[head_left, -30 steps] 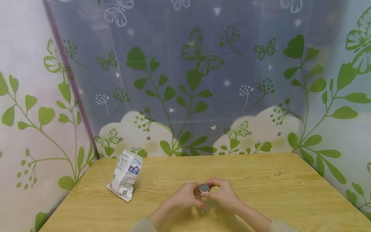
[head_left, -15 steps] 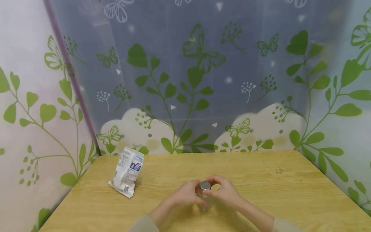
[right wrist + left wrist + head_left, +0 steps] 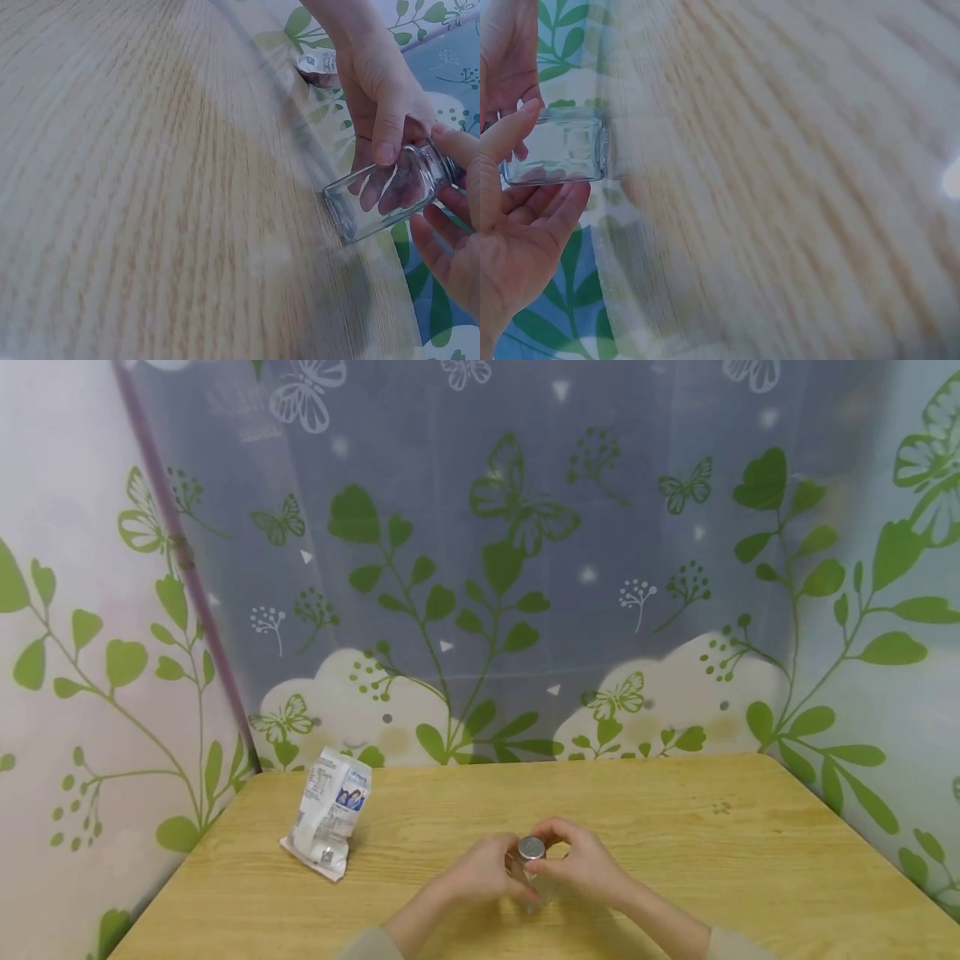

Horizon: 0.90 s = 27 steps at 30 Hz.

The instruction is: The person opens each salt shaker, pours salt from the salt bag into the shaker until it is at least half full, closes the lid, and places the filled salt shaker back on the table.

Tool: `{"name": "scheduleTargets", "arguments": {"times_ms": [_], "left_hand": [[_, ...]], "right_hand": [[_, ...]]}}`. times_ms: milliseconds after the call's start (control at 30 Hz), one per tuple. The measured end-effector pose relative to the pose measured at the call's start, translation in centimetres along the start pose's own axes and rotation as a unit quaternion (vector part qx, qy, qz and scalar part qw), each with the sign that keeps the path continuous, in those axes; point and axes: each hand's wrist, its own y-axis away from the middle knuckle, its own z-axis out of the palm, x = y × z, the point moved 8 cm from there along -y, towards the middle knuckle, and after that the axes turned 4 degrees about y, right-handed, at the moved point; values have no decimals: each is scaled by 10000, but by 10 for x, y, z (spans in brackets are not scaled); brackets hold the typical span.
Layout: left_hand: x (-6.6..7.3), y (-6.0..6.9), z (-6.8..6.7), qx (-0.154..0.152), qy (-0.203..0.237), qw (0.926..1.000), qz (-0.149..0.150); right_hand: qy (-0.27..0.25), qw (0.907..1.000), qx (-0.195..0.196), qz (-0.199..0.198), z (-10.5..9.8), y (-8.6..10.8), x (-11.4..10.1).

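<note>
A clear, square-sided glass bottle [image 3: 564, 146] stands upright between my hands at the front middle of the table. My left hand [image 3: 482, 870] grips its body, thumb on one side and fingers on the other. The silver metal cap [image 3: 531, 847] faces up in the head view, where my right hand [image 3: 583, 864] holds it between thumb and fingers. Seen from the right wrist, the cap [image 3: 452, 169] sits on the bottle's neck, and the glass [image 3: 367, 206] looks empty. Whether the base touches the table or hovers just above it, I cannot tell.
A white printed packet [image 3: 327, 814] with a blue picture panel stands at the left of the wooden table [image 3: 675, 827]. Patterned curtains [image 3: 510, 610] with leaves and butterflies enclose the table at the back and both sides.
The view dips and returns slightly with the head. Both hands keep their hold on the bottle and cap; right-hand fingers shift only slightly at the cap.
</note>
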Motion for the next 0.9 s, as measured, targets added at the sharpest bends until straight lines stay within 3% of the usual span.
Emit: {"name": "scheduleTargets", "arguments": {"times_ms": [333,533,900], "left_hand": [[-2,-1,-2,54,-306,9994,-164],[1,-2,-2,32,-338,9994,-116],[1,-1,-3,37,-488,9988,-71]], "right_hand": [[-124,9996,-239,-92,-1,-2,3],[-311,9982,-517,54,-1,-3,6],[-492,9942,-948,-135,1,-5,10]]}}
